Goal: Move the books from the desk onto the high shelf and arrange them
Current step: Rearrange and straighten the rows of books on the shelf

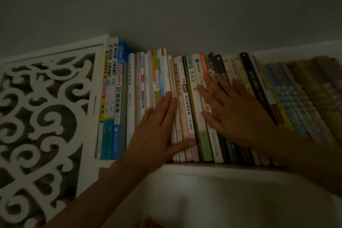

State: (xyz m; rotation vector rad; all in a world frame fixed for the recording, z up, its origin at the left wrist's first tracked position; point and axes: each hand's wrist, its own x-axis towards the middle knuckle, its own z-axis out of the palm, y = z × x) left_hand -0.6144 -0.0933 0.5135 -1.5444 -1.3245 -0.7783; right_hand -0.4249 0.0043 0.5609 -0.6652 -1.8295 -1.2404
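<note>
The books [187, 98] are standing upright in a long row on the high shelf [212, 167], spines facing out, running from the carved white side panel [42, 107] toward the blurred right end. The left hand [157, 131] is pressing flat against the spines with straight fingers, its thumb lying across the lower spines. The right hand [235, 109] is resting just beside it, fingers spread and gripping nothing.

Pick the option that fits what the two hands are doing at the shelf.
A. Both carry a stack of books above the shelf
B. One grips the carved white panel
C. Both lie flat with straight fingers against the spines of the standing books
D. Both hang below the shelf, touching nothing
C: the left hand and the right hand both press flat on the spines of the books standing in a row on the shelf.
</note>
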